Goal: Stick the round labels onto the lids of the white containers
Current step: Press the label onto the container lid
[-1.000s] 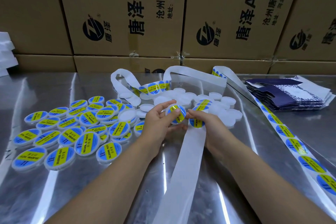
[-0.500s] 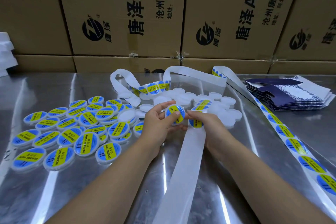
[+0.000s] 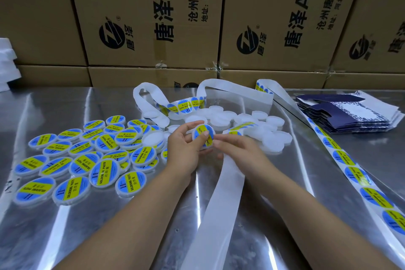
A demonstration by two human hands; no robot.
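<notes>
My left hand [image 3: 186, 149] grips a small white container [image 3: 202, 137] with a blue and yellow round label on its lid, thumb pressing on the label. My right hand [image 3: 236, 149] touches the container's right edge with its fingertips and lies over the white backing strip [image 3: 221, 199]. Several labelled containers [image 3: 87, 160] lie in a pile at the left. Several plain white containers [image 3: 263, 129] are heaped behind my hands. A strip of round labels [image 3: 350, 169] runs down the right side.
The work surface is a shiny metal table [image 3: 65, 237]. A stack of flat dark blue cartons [image 3: 350, 114] lies at the right back. Brown cardboard boxes [image 3: 153, 17] form a wall behind. White foam pieces [image 3: 6, 63] sit at the far left.
My right hand has come off the label on the strip and moved left to the held container. My left thumb now presses on the container's label.
</notes>
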